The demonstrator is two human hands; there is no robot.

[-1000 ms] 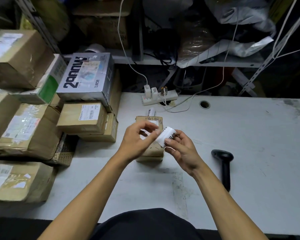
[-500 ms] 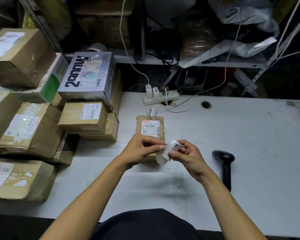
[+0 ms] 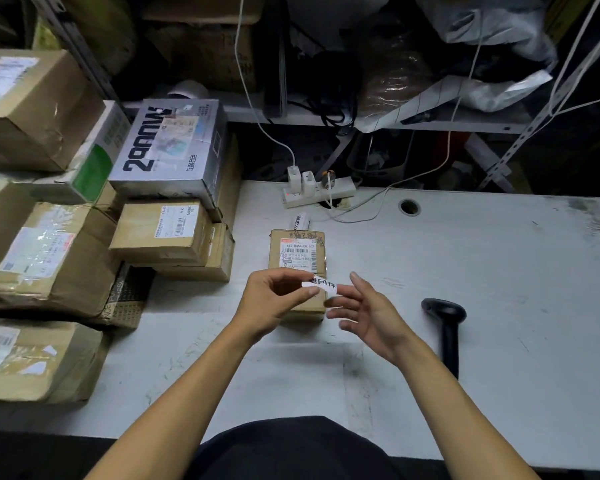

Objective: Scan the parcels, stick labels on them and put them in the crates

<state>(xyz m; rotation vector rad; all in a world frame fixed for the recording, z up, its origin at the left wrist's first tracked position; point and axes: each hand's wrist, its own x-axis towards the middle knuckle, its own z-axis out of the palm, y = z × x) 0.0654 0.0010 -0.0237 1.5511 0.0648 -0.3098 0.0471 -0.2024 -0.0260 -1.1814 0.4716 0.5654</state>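
A small brown parcel (image 3: 298, 252) with a printed shipping label lies on the white table (image 3: 499, 271) just beyond my hands. My left hand (image 3: 274, 303) pinches one end of a small white label (image 3: 321, 285) with black characters, held above the parcel's near edge. My right hand (image 3: 369, 315) hovers right of the label with its fingers straight and spread, fingertips close to the label's other end. A scrap of white paper shows by those fingertips. A black handheld scanner (image 3: 445, 329) lies on the table to the right.
Stacked cardboard parcels (image 3: 167, 233) and a silver box (image 3: 168, 147) fill the table's left side. A label roll (image 3: 300, 221) lies behind the small parcel. A white power strip (image 3: 317, 195) with cables sits at the back edge, next to a cable hole (image 3: 409, 206).
Both hands were working a white label off the roll over the parcel. Now my left hand alone pinches the flat label and my right hand has let go and opened.
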